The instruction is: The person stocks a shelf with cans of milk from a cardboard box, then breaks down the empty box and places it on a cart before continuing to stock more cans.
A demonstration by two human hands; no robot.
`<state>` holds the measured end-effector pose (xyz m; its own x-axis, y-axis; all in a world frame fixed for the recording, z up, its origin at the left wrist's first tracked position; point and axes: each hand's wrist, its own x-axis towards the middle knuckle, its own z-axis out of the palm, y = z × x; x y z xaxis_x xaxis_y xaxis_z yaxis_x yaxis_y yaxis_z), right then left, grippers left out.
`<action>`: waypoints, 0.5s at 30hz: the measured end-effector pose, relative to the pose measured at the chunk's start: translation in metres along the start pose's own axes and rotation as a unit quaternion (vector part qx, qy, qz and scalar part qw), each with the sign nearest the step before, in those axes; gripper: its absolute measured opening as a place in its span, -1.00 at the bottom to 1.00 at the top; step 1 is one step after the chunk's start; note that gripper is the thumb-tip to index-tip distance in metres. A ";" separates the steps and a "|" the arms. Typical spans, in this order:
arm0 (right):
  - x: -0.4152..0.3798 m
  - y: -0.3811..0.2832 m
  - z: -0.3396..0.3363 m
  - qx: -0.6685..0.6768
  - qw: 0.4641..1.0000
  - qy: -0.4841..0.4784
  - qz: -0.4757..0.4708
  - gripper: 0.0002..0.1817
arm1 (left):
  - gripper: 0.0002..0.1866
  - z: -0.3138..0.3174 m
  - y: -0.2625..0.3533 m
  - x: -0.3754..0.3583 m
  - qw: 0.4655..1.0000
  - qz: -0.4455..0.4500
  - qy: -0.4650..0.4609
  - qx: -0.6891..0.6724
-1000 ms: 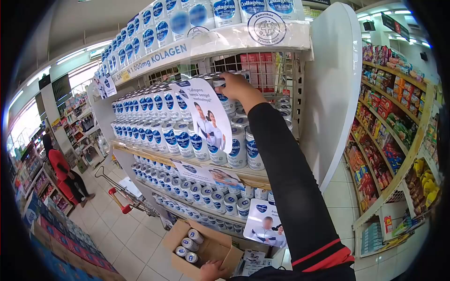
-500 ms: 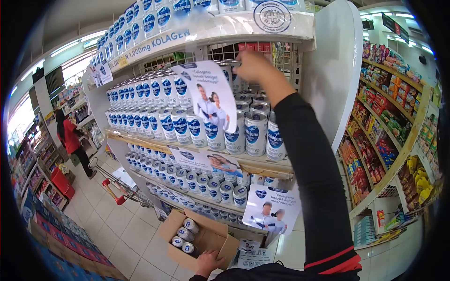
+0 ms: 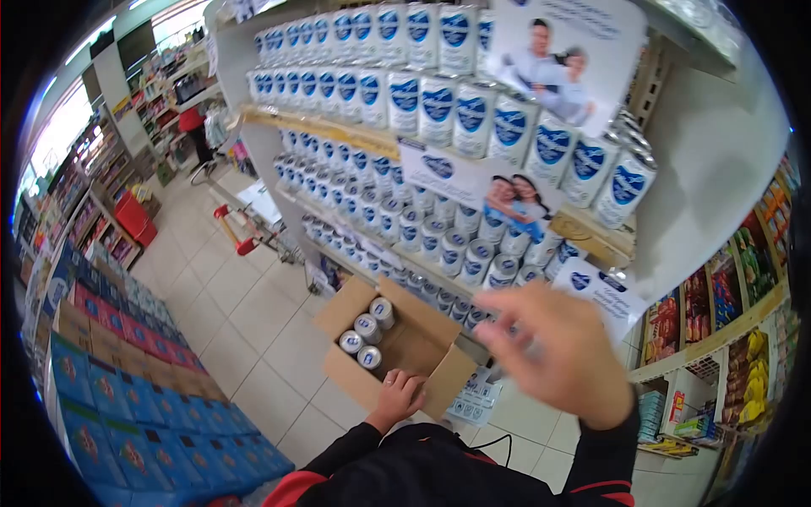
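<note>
Cans stand in close rows on the shelves [image 3: 334, 129]; four cans [image 3: 369, 357] remain in the box [image 3: 452, 376], grouped at one end. Left hand [image 3: 397, 401] rests at its near edge, fingers bent, grip unclear. Right hand [image 3: 553, 355] raised nearby, half-curled, blurred; cannot tell whether it pinches anything.

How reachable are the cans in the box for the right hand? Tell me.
Probably yes. The cardboard box is open on top, nothing covers the four cans in it, and the left hand, at the near edge, leaves the right hand a free way.
</note>
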<state>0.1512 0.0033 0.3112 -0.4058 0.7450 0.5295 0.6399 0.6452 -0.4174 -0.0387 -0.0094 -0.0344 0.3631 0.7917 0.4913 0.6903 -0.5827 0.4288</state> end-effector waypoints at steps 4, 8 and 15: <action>-0.012 0.053 0.112 0.061 0.974 -0.169 0.135 -0.76 | -0.64 -0.010 -0.007 -0.018 0.997 -0.071 0.026 0.002; -0.046 0.114 0.227 0.037 0.961 -0.216 0.168 -0.71 | -0.63 -0.026 -0.029 -0.047 0.986 -0.159 0.045 0.032; -0.056 0.106 0.316 0.021 0.946 -0.280 0.161 -0.70 | -0.64 -0.056 -0.071 -0.097 0.966 -0.247 0.063 0.052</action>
<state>0.0352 0.0835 0.0042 -0.4833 0.8696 -0.1009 0.7684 0.3661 -0.5249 -0.1581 -0.0552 -0.0704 -0.1017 0.9357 0.3378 0.8213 -0.1126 0.5593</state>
